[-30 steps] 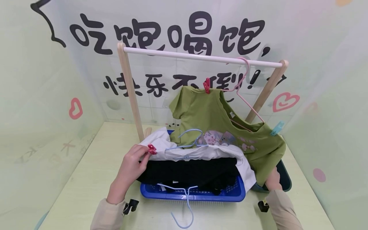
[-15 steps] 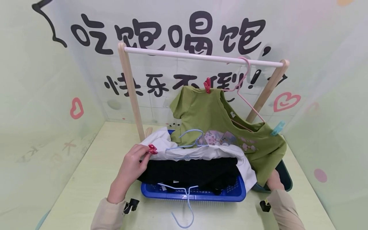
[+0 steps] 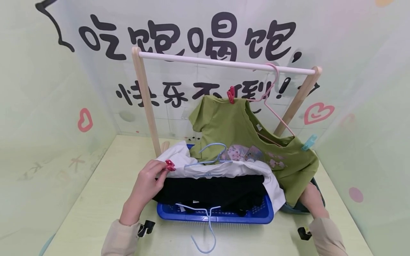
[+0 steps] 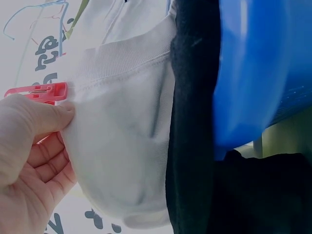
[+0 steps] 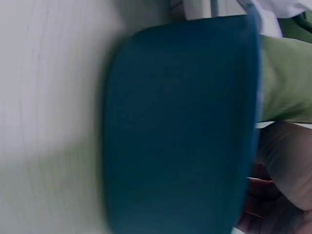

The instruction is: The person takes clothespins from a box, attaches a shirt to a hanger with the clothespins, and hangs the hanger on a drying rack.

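With thumb and fingers, my left hand (image 3: 148, 181) pinches the edge of a white shirt (image 4: 117, 117). A red clothes peg (image 4: 46, 91) sits on that edge right above my thumb. The white shirt has a blue hanger (image 3: 221, 156) in it and lies over a blue basket (image 3: 214, 218), with a black garment (image 3: 208, 190) in front. My right hand (image 3: 310, 197) reaches into a dark teal basin (image 5: 180, 122) beside the sleeve of a green shirt (image 3: 224, 121). Its fingertips are hidden behind the rim, and I cannot tell what they hold.
A wooden rack with a white bar (image 3: 205, 61) stands at the back. From it hangs the green shirt on a pink hanger (image 3: 272, 85), with a red peg (image 3: 230, 95) and a light blue peg (image 3: 309, 142). Another blue hanger (image 3: 209, 231) sticks out over the basket's front.
My right hand has shifted right within the basin, and more of it shows beside the green sleeve. My left hand stays on the white shirt's edge.
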The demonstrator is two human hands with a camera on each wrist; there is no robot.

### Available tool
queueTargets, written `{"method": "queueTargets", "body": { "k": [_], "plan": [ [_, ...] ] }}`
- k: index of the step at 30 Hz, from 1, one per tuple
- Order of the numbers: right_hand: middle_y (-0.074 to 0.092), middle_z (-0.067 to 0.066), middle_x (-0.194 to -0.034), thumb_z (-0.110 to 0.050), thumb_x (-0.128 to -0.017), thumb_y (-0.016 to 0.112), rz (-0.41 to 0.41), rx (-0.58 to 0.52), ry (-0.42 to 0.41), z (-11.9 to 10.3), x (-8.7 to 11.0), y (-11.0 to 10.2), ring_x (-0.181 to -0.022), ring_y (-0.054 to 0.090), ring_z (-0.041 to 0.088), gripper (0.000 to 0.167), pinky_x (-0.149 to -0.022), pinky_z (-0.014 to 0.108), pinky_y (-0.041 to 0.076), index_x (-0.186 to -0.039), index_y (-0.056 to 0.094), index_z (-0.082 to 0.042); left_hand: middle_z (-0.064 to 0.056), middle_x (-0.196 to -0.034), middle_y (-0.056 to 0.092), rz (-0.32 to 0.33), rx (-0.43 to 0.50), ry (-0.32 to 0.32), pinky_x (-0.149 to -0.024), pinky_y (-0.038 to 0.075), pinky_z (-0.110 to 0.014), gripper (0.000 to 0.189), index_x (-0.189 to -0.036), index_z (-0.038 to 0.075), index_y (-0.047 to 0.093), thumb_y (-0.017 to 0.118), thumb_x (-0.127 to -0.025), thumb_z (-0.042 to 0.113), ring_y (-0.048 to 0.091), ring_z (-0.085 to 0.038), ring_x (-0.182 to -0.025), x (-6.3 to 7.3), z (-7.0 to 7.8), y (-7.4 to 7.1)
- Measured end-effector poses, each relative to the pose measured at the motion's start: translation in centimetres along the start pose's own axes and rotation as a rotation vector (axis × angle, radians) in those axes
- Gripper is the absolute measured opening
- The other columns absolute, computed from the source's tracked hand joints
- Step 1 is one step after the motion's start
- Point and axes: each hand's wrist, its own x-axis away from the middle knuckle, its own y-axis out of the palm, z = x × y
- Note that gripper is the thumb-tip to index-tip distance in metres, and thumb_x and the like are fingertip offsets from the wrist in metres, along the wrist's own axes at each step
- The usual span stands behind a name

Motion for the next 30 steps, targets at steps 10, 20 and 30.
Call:
{"method": "queueTargets", "body": {
  "k": [10,20,30],
  "plan": [
    [0.059,0.020,-0.075,-0.005,-0.074,0.069,0.011,0.059,0.044,-0.4,3.2,-2.8,-0.069,0.058,0.037,0.025,-0.062,0.051,0.048,-0.088,0.062,0.015,-0.012,-0.080,0.064,-0.005,0.000,-0.009,-0.065,0.054,-0.034,0.024,-0.081,-0.005,0.067,0.078,-0.062,-0.015,0.059,-0.024,-0.077,0.0,0.0,0.2],
    [0.054,0.009,-0.066,-0.002,-0.063,0.076,0.136,0.138,-0.090,-3.3,7.1,-5.4,-0.053,0.047,0.018,0.015,-0.046,0.035,0.039,-0.075,0.067,0.002,-0.012,-0.081,0.064,-0.011,-0.002,-0.019,-0.065,0.054,-0.035,0.024,-0.081,-0.005,0.067,0.078,-0.062,-0.015,0.059,-0.024,-0.077,0.0,0.3,0.0],
    [0.057,0.005,-0.073,-0.041,-0.092,0.052,0.445,0.096,-0.624,-10.1,4.7,-7.1,-0.057,0.053,0.017,0.045,-0.046,0.028,0.044,-0.078,0.067,0.000,-0.013,-0.081,0.064,-0.019,-0.007,-0.026,-0.064,0.055,-0.034,0.025,-0.081,-0.005,0.067,0.078,-0.061,-0.016,0.059,-0.024,-0.077,0.1,0.3,-0.1]
  ]
}}
